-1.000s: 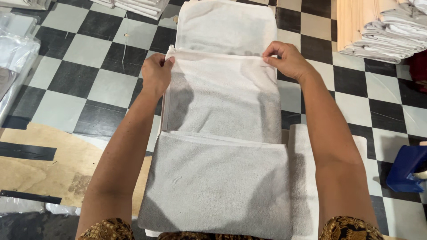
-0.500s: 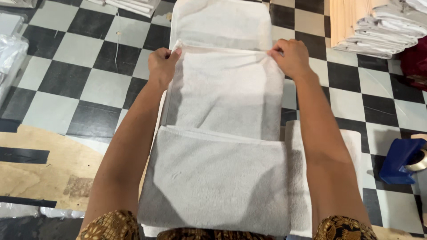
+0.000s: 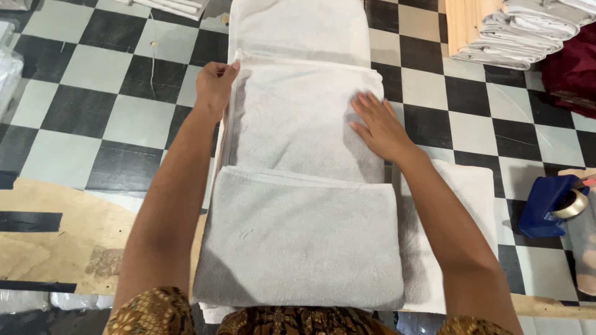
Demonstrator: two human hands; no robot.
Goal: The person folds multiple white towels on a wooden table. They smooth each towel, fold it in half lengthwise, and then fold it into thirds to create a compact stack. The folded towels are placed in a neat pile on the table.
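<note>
towel fold could slip askew

the left hand (image 3: 214,87) pinches the far left corner of the white towel (image 3: 298,124), which lies in folds along the checkered floor (image 3: 118,118). the right hand (image 3: 379,127) presses flat and open on its right side, gripping nothing. if the pinch tugs sideways, the fold edge may skew. a blue tape dispenser (image 3: 549,205) sits at right; clear plastic bags (image 3: 9,68) lie far left; folded towels (image 3: 528,28) are stacked top right.

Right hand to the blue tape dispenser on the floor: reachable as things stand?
Probably yes. The right hand lies flat on the folded white towel; the blue tape dispenser sits to its right on the checkered floor, with only bare tiles and a towel edge between.
</note>
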